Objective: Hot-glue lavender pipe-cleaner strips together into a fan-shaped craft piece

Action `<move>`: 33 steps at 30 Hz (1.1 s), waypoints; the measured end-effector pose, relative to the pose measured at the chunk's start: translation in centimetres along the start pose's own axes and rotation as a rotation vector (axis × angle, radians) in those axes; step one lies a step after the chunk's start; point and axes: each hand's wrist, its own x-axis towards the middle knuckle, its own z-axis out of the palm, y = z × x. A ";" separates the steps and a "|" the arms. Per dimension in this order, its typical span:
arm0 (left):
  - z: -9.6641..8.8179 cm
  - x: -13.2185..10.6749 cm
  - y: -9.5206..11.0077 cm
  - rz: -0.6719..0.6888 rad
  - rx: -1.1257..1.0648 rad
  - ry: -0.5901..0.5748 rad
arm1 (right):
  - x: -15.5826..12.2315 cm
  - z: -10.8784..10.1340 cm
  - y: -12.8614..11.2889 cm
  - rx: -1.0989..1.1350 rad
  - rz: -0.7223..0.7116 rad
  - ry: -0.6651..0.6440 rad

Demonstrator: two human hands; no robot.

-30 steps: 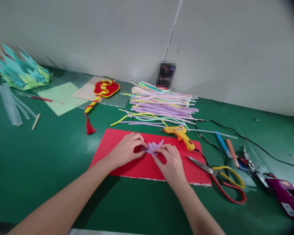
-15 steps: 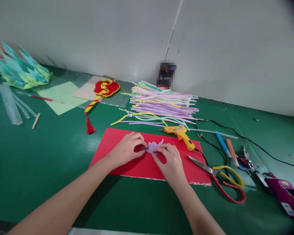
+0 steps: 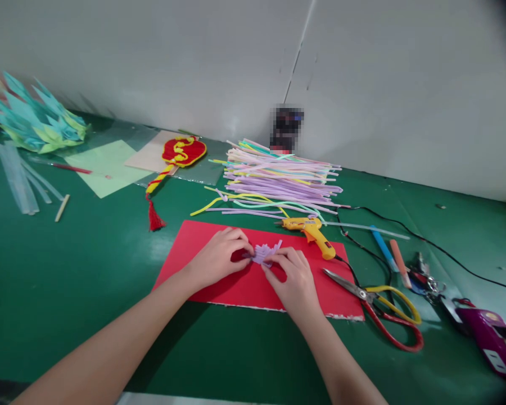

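- In the head view, a small purple fuzzy piece (image 3: 263,254) is kept over the middle of the red board (image 3: 244,292).
- At its 9 o'clock side, it is pinched by the thumb and finger of the left hand (image 3: 218,260), perhaps so that it cannot slip.
- At its 4 o'clock side, it is pinched by the fingertips of the right hand (image 3: 294,279), maybe so that its little strips can be shaped.
- A yellow glue gun (image 3: 301,224) is laid at 2 o'clock and scissors (image 3: 362,294) at 4 o'clock, likely so that they can be reached fast.
- A pile of fuzzy sticks (image 3: 282,188) is set at 12 o'clock, probably to be out of the way but near.
- Hardly any change can be seen from half a second ago: the piece is still held in the same spot, and no tool is moved.
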 end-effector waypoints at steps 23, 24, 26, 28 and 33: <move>-0.5 -0.5 -0.3 -0.088 -0.157 0.029 | 0.1 -0.1 -0.1 0.043 0.005 0.015; -0.5 -0.5 -0.3 -0.087 -0.153 0.028 | 0.1 -0.2 -0.1 0.053 0.003 0.027; -0.4 -0.5 -0.3 -0.088 -0.150 0.026 | 0.0 -0.3 0.1 0.071 0.005 0.053; -0.5 -0.4 -0.3 -0.090 -0.150 0.019 | 0.0 -0.4 0.3 0.081 0.015 0.078; -1.1 -0.5 -0.4 -0.085 -0.168 -0.033 | 0.1 -0.6 0.7 0.093 0.035 0.077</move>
